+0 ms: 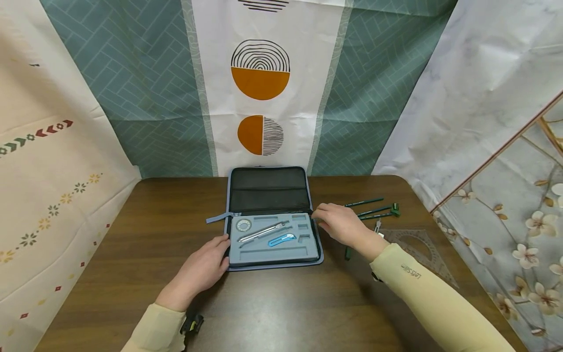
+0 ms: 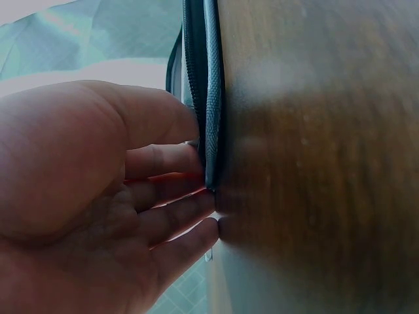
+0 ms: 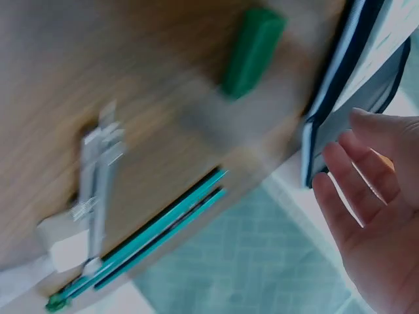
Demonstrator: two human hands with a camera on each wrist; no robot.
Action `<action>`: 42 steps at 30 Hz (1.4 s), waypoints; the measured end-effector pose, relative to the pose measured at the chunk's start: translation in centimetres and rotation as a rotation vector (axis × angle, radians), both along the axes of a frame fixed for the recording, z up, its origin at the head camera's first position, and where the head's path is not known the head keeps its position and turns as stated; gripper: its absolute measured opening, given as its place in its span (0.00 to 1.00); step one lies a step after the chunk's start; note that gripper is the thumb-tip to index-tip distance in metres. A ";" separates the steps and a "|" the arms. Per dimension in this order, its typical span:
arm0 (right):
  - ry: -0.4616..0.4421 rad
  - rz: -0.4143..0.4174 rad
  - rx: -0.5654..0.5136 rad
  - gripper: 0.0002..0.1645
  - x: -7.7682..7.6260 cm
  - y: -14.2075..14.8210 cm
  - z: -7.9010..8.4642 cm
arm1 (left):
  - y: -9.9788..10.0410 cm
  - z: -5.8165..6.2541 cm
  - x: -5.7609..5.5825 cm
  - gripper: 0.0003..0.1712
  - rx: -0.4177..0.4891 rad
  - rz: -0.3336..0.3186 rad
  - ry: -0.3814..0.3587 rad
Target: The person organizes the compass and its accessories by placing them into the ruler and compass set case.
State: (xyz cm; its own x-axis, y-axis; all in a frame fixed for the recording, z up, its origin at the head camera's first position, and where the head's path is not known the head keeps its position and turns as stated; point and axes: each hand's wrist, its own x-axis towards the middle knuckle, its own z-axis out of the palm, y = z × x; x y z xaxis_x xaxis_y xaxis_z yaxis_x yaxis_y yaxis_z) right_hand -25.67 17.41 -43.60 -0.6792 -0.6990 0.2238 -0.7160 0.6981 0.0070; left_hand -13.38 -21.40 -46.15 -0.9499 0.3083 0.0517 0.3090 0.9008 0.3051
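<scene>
An unzipped case (image 1: 277, 267) lies on the table with its dark lid folded back. Its grey tray (image 1: 274, 261) holds a round disc (image 1: 244, 225), a silver compass-like tool (image 1: 261, 233) and a light-blue craft knife (image 1: 282, 239); several other slots hold nothing. My left hand (image 1: 204, 264) touches the case's left side, extended fingers along the zipped edge (image 2: 212, 98) and thumb near the front corner. At the right side, by the hinge, is my right hand (image 1: 345, 227), fingers loosely bent beside the rim (image 3: 308, 150) and nothing in its palm.
Right of the case lie green pencils (image 1: 374, 211), a green sharpener-like piece (image 1: 396, 209), a metal compass (image 3: 98, 183), a clear set square (image 1: 422, 249) and a green block (image 3: 254, 52). A blue zip strap (image 1: 215, 218) sticks out left. Patterned cloth (image 1: 259, 146) hangs behind the table.
</scene>
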 end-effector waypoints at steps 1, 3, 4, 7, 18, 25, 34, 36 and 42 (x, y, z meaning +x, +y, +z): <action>0.002 -0.004 0.000 0.17 0.0 0.6 0.0 | 0.0 0.0 0.0 0.26 -0.001 0.001 -0.001; 0.011 -0.012 0.003 0.17 0.0 1.8 0.1 | 0.0 0.0 0.0 0.26 -0.002 0.001 0.001; 0.012 -0.016 0.002 0.17 0.0 2.4 0.1 | 0.0 0.0 0.0 0.26 -0.003 0.001 0.001; 0.003 -0.034 0.001 0.17 0.0 3.9 0.3 | 0.0 0.0 -0.1 0.25 -0.007 0.003 0.001; -0.011 -0.075 0.033 0.18 0.3 8.3 0.8 | 0.0 0.0 0.0 0.25 0.004 0.002 0.004; -0.042 -0.075 0.042 0.18 0.4 10.7 1.1 | 0.0 0.0 0.0 0.25 0.008 0.005 -0.007; -0.068 -0.132 0.073 0.20 0.1 13.5 0.7 | -0.1 -0.1 0.0 0.25 0.012 -0.007 -0.011; -0.083 -0.139 0.067 0.19 0.0 13.9 0.5 | -0.1 -0.1 0.0 0.26 0.013 -0.005 -0.014; -0.121 -0.144 0.067 0.18 0.0 14.8 0.3 | 0.0 -0.1 0.0 0.26 0.014 0.001 -0.019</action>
